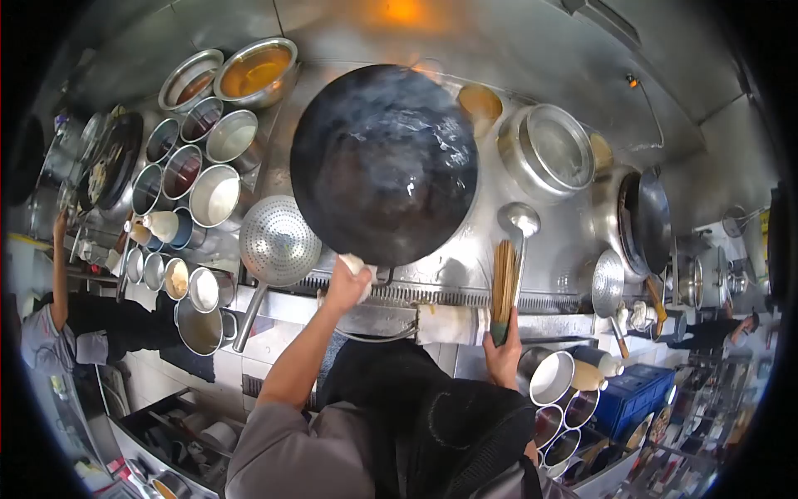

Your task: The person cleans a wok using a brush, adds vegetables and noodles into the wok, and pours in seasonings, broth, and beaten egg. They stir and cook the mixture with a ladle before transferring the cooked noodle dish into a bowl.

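Note:
My left hand [349, 285] is closed around a white cloth [354, 264] at the near rim of a large black wok [382, 166]. Steam and shiny liquid show inside the wok. My right hand [503, 348] grips the green-bound end of a bamboo brush [504, 283], its bristles pointing away from me. Beside the brush lies a metal ladle [519, 221], its handle running down next to my right hand. To the left of the wok rests a perforated strainer [280, 241].
Metal pots of sauces and seasonings [214, 195] stand at the left, with large bowls [256, 73] behind. A lidded metal pot [553, 150] and another strainer [608, 284] are at the right. A blue crate [638, 397] sits lower right. Co-workers [51, 333] stand at both sides.

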Tool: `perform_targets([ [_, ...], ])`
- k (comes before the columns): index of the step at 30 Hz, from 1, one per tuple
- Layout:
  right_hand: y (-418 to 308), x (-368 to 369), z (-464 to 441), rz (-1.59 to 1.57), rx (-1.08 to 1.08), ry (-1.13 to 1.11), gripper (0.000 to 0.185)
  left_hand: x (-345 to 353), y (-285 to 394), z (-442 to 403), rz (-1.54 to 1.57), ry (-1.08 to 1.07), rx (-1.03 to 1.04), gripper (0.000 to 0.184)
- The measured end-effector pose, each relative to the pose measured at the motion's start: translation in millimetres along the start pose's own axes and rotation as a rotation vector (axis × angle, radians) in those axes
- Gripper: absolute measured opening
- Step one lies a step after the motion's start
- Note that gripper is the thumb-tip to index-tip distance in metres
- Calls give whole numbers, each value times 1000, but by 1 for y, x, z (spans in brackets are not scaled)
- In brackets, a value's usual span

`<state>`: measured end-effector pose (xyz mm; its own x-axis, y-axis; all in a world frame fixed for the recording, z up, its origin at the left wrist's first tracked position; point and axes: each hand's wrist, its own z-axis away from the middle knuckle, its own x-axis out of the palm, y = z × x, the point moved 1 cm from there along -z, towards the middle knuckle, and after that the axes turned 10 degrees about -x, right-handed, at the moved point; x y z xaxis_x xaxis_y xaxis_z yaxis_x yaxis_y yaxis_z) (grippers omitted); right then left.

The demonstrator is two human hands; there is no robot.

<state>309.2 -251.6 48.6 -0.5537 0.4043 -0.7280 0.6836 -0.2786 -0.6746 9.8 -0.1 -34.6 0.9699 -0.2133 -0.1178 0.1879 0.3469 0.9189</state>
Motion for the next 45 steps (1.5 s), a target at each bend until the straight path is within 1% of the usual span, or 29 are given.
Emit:
perform_targets([
  [1,-4,0,-21,-5,-20,0,84,0,-9,5,-86,83,167,42],
  [3,-23,6,-68,-319,-10,27,80,-4,-32,16,-235,12,162,49],
  [5,-67,11,-121,-638,0,57,76,-7,-40,30,-582,-63,160,40],
  [6,-91,19,-140,-773,1,2,73,-3,-54,36,-670,14,346,35],
  [8,-73,93,-126,-547,-222,-200,75,17,-55,36,-588,76,639,69],
  [9,-68,109,-114,-283,-457,-235,76,24,-47,34,-574,104,633,69],
  [11,-48,96,-108,-46,-425,-578,77,20,-25,24,-549,58,321,75],
  [12,-3,78,-116,133,-356,-604,75,7,-6,20,-439,5,164,79],
  [13,47,53,-147,314,-294,-624,73,3,-3,9,-424,24,156,79],
  [14,66,16,-180,290,-440,-448,67,2,-3,1,-324,55,148,76],
  [15,20,-33,-217,587,-104,-488,65,3,-3,-8,-225,79,136,75],
  [16,16,-72,-251,383,-312,-283,64,-1,13,-16,-159,40,53,75],
  [17,-10,-98,-280,481,-478,-41,65,-2,-3,-30,-151,38,46,75],
  [18,-24,-124,-313,411,-466,84,65,2,-34,-54,-64,0,-16,68],
  [20,-82,-136,-360,262,-520,383,67,2,-50,-66,50,-67,-38,63],
  [21,-115,-128,-376,189,-523,501,71,2,-57,-72,107,-99,-51,61],
  [22,-144,-107,-385,116,-514,619,74,-1,-29,-54,167,-36,-109,66],
  [24,-191,-34,-400,-31,-497,802,82,-1,1,-33,259,11,-256,68],
  [27,-175,140,-414,189,-438,906,85,14,-24,-40,294,48,-158,64],
  [28,-166,201,-401,199,-418,647,86,13,-26,-43,245,36,-208,63],
  [30,-176,282,-333,-46,-188,-450,93,9,-13,-35,251,25,-204,64],
  [31,-190,287,-308,-165,-120,-715,97,4,-7,-37,252,17,-185,65],
  [33,-198,264,-295,-306,-84,-912,99,6,-18,-41,252,20,-173,68],
  [35,-156,227,-337,-115,-63,-885,91,6,-16,-40,190,62,-159,71],
  [37,-159,216,-323,111,-179,-575,80,6,-11,-38,149,62,-153,74],
  [41,-172,159,-294,0,52,-1454,86,-2,3,-33,210,24,-188,72],
  [42,-159,127,-327,183,107,-1391,87,-2,1,-31,174,27,-163,69],
  [44,-67,80,-387,399,-75,-940,78,-3,8,-25,118,75,-105,62],
  [45,-85,78,-387,475,-90,-522,77,-3,15,-23,116,68,-100,62],
])
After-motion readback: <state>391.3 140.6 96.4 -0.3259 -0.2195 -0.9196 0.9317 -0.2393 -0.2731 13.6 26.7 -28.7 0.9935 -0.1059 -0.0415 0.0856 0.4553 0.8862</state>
